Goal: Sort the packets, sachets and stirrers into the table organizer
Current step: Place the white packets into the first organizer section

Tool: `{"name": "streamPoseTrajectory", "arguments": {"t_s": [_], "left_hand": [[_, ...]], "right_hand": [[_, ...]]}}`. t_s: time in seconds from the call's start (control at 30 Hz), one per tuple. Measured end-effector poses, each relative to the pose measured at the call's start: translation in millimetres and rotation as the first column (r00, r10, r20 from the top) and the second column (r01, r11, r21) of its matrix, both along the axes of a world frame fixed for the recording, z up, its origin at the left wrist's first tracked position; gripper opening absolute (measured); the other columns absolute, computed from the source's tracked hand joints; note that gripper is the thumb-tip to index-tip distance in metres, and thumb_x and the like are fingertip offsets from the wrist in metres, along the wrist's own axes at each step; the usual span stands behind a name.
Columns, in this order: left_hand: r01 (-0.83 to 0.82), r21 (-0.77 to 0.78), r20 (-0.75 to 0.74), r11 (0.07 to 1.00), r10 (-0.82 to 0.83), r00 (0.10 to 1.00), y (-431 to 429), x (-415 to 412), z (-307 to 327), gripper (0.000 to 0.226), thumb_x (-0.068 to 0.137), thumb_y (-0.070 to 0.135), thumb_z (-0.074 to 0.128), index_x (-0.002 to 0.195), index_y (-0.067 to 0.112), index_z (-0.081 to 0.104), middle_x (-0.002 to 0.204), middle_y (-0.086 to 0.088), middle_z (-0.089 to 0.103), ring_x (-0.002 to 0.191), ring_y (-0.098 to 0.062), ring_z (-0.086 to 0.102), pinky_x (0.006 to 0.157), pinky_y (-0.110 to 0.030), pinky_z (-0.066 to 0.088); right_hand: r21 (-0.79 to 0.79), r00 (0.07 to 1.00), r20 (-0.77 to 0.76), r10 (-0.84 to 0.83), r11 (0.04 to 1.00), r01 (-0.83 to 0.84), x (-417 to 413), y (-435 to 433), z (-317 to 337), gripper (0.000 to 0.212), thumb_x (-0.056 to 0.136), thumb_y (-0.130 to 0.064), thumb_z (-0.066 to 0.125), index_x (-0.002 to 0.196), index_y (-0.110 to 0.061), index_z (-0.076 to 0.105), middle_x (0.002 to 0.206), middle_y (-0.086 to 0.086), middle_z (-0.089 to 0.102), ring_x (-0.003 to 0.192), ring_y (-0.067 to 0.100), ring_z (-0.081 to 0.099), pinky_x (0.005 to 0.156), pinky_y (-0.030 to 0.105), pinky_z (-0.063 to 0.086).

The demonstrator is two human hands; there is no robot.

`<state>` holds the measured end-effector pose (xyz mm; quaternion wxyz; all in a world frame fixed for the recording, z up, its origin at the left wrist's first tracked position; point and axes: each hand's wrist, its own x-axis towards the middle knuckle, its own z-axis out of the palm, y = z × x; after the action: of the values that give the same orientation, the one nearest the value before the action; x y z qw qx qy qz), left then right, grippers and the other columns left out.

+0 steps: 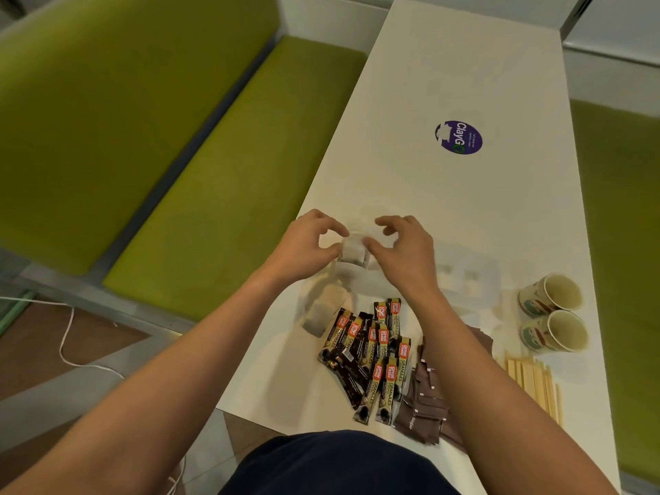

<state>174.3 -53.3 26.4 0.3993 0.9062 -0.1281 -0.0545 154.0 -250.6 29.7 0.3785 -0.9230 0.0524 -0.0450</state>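
Left hand (307,244): middle of the frame, fingers curled, thumb and fingertips pinching the left edge of a small pale tea bag (353,251).
Right hand (401,250): just right of the left one, pinching the same tea bag from its right edge; the other fingers are arched above it.
Tea bag: held between both hands, above the left end of the clear organizer (464,280).
Organizer: see-through plastic, on the white table (446,83) just right of and below the hands; pale sachets show inside its compartments, too blurred to tell which compartment holds what.
More tea bags (323,309): a loose pale heap on the table below the left hand.
Coffee packets (371,355): black with orange labels, piled in the lower middle of the frame between the forearms.
Brown sachets (425,405): heaped just right of the coffee packets, partly hidden under the right forearm.
Stirrers (532,380): pale wooden sticks lying side by side at the lower right.
Paper cups (551,312): two, lying on their sides at the right, mouths toward the camera, touching each other.
Sticker (459,137): round, purple, on the table in the upper right.
Bench (178,137): green cushions fill the left of the frame.
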Motion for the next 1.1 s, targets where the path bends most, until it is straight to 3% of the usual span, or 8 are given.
{"name": "streamPoseTrajectory", "arguments": {"t_s": [0.1,0.23,0.4,0.57,0.77,0.9,1.03,1.1], "left_hand": [[0.038,0.031,0.078,0.999,-0.040,0.996,-4.0,-1.3,-6.2,0.019,0.090,0.028,0.067,0.108,0.031,0.075,0.118,0.003,0.057,0.114,-0.013,0.052,0.096,-0.025,0.039],[0.050,0.082,0.093,0.995,-0.058,0.994,-14.0,0.7,-6.4,0.017,0.090,0.030,0.070,0.106,0.032,0.076,0.128,-0.001,0.053,0.123,-0.019,0.045,0.103,-0.029,0.034],[0.048,0.230,0.058,0.972,-0.063,0.996,-19.7,11.0,-1.7,0.015,0.090,0.030,0.068,0.102,0.033,0.078,0.137,-0.003,0.050,0.128,-0.023,0.040,0.104,-0.035,0.038],[0.068,0.258,0.011,0.964,-0.073,0.997,-20.8,15.0,-4.1,0.018,0.087,0.027,0.069,0.102,0.032,0.077,0.134,-0.003,0.052,0.124,-0.024,0.043,0.100,-0.034,0.040],[0.070,0.162,0.033,0.984,-0.076,0.997,-16.3,12.8,-7.7,0.016,0.088,0.025,0.067,0.100,0.028,0.078,0.116,0.001,0.060,0.108,-0.014,0.058,0.089,-0.022,0.039],[0.075,0.105,-0.003,0.992,-0.075,0.997,-10.9,14.4,-9.2,0.018,0.089,0.026,0.066,0.102,0.028,0.078,0.114,0.005,0.064,0.101,-0.009,0.060,0.084,-0.019,0.039],[0.051,-0.001,-0.077,0.999,-0.051,0.996,-5.4,15.5,-9.5,0.016,0.092,0.029,0.064,0.104,0.033,0.074,0.112,0.008,0.067,0.100,-0.008,0.060,0.079,-0.023,0.043],[0.049,-0.048,-0.098,0.998,-0.053,0.994,-2.6,14.7,-9.8,0.018,0.093,0.026,0.063,0.108,0.031,0.072,0.113,0.013,0.069,0.101,-0.007,0.063,0.082,-0.023,0.047]], "right_hand": [[-0.031,0.997,-0.043,-0.057,0.998,0.056,-18.2,-15.0,2.5,0.029,0.092,-0.042,0.067,0.114,-0.025,0.074,0.104,-0.006,0.063,0.104,0.020,0.061,0.085,0.033,0.046],[-0.253,0.963,-0.266,0.038,0.961,-0.108,-28.1,-14.4,-2.8,0.052,0.086,-0.070,0.060,0.112,-0.028,0.076,0.117,-0.001,0.060,0.119,0.023,0.049,0.095,0.045,0.046],[-0.324,0.938,-0.335,0.090,0.924,-0.204,-26.0,-6.1,-0.7,0.039,0.086,-0.057,0.066,0.111,-0.029,0.076,0.124,-0.001,0.057,0.123,0.026,0.043,0.097,0.046,0.040],[-0.220,0.950,-0.299,0.086,0.963,-0.157,-25.8,-10.6,-1.8,0.018,0.090,-0.046,0.069,0.099,-0.035,0.078,0.118,-0.003,0.058,0.120,0.025,0.045,0.097,0.048,0.041],[-0.134,0.977,-0.184,0.104,0.982,-0.130,-29.1,-10.7,-5.3,0.014,0.092,-0.042,0.068,0.098,-0.035,0.079,0.104,-0.008,0.058,0.107,0.020,0.054,0.091,0.047,0.047],[-0.077,0.987,-0.102,0.121,0.989,-0.129,-26.1,-10.6,-1.7,0.013,0.095,-0.035,0.065,0.096,-0.028,0.076,0.098,-0.009,0.064,0.093,0.016,0.059,0.082,0.037,0.048],[0.039,0.990,-0.089,0.112,0.993,-0.109,-11.5,-7.6,14.6,0.010,0.095,-0.031,0.068,0.096,-0.026,0.076,0.086,-0.016,0.069,0.075,-0.002,0.059,0.067,0.018,0.039],[0.152,0.992,-0.094,0.090,0.986,-0.075,-3.3,-3.8,21.7,0.010,0.093,-0.031,0.072,0.097,-0.025,0.079,0.085,-0.015,0.073,0.079,-0.003,0.064,0.072,0.019,0.046]]}}
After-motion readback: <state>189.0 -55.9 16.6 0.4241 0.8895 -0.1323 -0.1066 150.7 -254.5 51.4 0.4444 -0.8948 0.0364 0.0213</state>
